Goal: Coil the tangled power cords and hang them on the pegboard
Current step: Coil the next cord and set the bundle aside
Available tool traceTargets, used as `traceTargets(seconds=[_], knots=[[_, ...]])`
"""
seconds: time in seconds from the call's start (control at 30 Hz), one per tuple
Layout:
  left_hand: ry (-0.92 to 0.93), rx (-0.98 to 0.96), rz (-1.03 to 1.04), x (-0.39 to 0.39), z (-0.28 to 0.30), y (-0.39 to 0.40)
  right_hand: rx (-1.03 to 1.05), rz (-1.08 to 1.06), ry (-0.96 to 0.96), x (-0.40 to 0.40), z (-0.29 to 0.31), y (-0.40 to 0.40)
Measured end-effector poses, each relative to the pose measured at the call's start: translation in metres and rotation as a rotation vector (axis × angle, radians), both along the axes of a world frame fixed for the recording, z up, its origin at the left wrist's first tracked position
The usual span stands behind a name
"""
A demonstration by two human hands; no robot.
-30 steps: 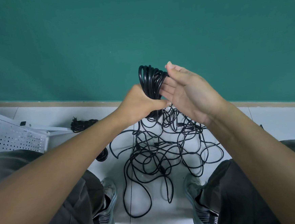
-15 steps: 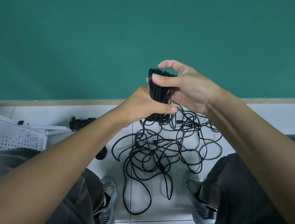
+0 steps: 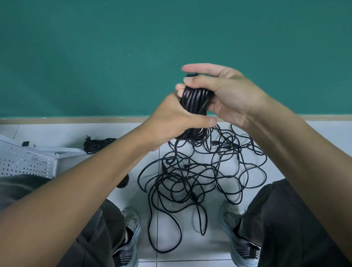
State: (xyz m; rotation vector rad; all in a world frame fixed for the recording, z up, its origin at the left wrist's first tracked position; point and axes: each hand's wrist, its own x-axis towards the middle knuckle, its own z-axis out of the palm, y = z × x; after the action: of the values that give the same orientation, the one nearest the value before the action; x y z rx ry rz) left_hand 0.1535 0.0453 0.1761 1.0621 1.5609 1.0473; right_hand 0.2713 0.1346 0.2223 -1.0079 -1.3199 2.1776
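A black coiled cord (image 3: pixel 196 100) is held up in front of the green wall by both hands. My left hand (image 3: pixel 174 123) grips its lower part, thumb stretched across the bottom. My right hand (image 3: pixel 224 91) wraps round the coil's top, thumb over the strands and index finger raised. The coil's loose end runs down into a tangled heap of black cords (image 3: pixel 199 173) on the white tile floor between my feet. The white pegboard (image 3: pixel 11 161) lies tilted at the left edge.
A finished black cord bundle (image 3: pixel 97 144) lies on the floor beside the pegboard, and another (image 3: pixel 123 182) peeks out under my left forearm. My two shoes (image 3: pixel 126 242) (image 3: pixel 240 238) and knees flank the tangle. A beige skirting strip runs along the wall.
My right hand went from flat against the coil to wrapped over its top. The coil tipped from upright toward the right and sank lower between both hands.
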Motion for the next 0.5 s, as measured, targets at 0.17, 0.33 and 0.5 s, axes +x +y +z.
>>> traceTargets(seconds=[0.17,0.33,0.5], knots=[[-0.046,-0.025,-0.06,-0.006,0.001,0.001,-0.005,0.068,0.031,0.003,0.0,0.002],[0.02,-0.089,-0.159,-0.016,0.009,0.001,-0.022,0.194,0.087,0.005,-0.004,0.001],[0.005,-0.041,-0.031,-0.019,0.008,-0.001,-0.003,0.235,0.142,0.004,-0.002,0.008]])
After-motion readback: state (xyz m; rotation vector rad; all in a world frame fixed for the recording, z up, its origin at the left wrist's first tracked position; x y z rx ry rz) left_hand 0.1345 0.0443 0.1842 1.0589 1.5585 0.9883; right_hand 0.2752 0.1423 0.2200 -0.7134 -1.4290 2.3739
